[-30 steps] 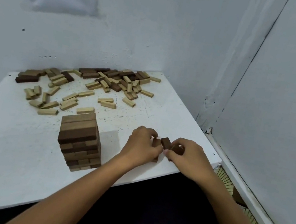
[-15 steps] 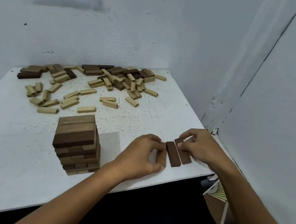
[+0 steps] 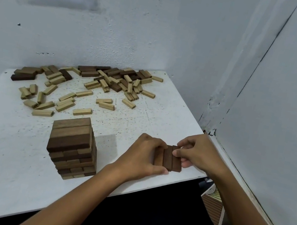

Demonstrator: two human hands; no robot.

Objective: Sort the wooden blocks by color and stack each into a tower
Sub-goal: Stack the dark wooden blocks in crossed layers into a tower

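The left hand [image 3: 141,159] and right hand [image 3: 198,155] pinch three dark brown rectangular wooden blocks [image 3: 169,157] together from opposite sides; light, rigid and smooth, they should lift best squeezed by their long outer faces.

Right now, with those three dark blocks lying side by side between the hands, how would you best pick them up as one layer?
Probably squeeze the three dark blocks across their outer long sides, left hand from the left, right hand from the right. They lie flat with their long sides together on the table, so inward pressure keeps the row whole.
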